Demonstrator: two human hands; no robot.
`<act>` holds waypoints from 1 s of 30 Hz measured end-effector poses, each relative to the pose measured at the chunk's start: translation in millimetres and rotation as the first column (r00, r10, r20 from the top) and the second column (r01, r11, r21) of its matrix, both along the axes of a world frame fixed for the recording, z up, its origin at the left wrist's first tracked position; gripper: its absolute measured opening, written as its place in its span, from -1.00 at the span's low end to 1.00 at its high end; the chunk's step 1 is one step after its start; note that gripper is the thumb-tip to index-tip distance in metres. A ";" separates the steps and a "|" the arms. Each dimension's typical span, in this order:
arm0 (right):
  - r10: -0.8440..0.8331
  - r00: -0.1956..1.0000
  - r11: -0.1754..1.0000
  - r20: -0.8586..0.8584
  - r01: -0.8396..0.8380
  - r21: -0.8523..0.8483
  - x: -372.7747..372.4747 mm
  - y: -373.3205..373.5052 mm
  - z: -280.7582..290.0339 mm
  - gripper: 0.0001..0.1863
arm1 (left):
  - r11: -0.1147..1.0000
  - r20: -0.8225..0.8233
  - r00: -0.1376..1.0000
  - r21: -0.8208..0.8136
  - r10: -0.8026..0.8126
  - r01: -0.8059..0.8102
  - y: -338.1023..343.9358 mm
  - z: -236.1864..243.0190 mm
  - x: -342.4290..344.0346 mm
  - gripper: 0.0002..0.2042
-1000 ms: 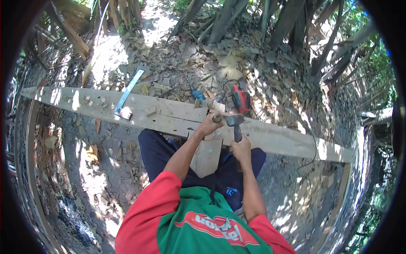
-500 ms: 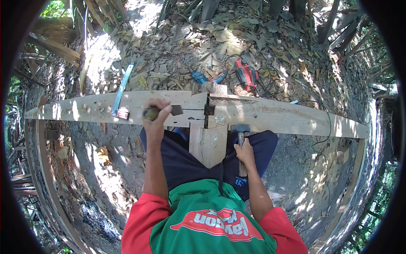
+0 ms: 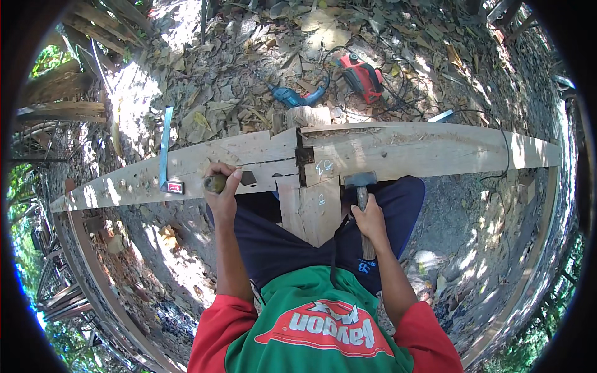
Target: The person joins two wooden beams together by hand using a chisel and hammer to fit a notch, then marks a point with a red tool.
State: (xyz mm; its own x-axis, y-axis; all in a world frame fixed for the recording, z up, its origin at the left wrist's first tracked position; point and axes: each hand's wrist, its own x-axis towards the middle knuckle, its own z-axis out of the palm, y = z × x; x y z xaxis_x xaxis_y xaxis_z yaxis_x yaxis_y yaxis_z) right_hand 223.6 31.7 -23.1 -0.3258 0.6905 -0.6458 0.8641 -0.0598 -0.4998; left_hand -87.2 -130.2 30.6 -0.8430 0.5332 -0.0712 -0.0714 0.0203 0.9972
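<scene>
My left hand (image 3: 219, 194) grips a wooden-handled chisel (image 3: 247, 178), its flat blade pointing rightward over the left wooden plank (image 3: 124, 171). My right hand (image 3: 370, 221) holds the handle of a hammer (image 3: 360, 179), whose metal head lies by the lower edge of the right plank (image 3: 435, 152). Between my hands, the planks meet at a dark notched gap (image 3: 303, 155), with a short pointed board (image 3: 317, 221) extending from it toward my body. A metal square (image 3: 165, 146) lies on the left plank, left of my left hand.
A blue power drill (image 3: 292, 94) and a red power tool (image 3: 364, 79) rest on dry leaves beyond the planks. A cord (image 3: 505, 149) crosses the right plank. Long timbers (image 3: 93, 267) run beneath both ends. Palm stalks (image 3: 87, 25) stand at the upper left.
From the joint, my left hand has moved left with the chisel. My right hand has moved rightward, the hammer away from the chisel. The whole view has shifted and turned.
</scene>
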 end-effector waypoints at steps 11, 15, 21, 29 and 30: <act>-0.014 0.995 0.999 -0.097 0.011 -0.030 6.0 2.6 -23.0 -0.41 | 0.993 -0.062 0.993 0.063 -0.098 0.102 84.3 67.0 18.6 -0.82; 0.005 0.993 1.000 -0.114 -0.007 -0.016 4.4 2.6 -29.7 -0.40 | 0.979 -0.238 0.950 -0.017 -0.199 0.201 114.9 62.9 32.0 -0.81; -0.021 0.987 0.999 -0.158 0.028 0.047 10.7 2.7 -41.1 -0.46 | 0.938 0.021 0.939 0.065 -0.343 0.341 130.5 12.1 42.1 -0.81; -0.211 0.850 0.964 -0.483 0.101 -0.245 -1.0 27.1 54.2 -0.75 | 0.920 -0.164 0.905 -0.064 -0.392 0.387 115.8 -45.7 43.8 -0.80; -0.203 0.813 0.969 -0.545 0.086 -0.231 -7.2 29.8 82.0 -0.78 | 0.910 -0.157 0.897 -0.088 -0.414 0.405 112.2 -47.4 44.2 -0.81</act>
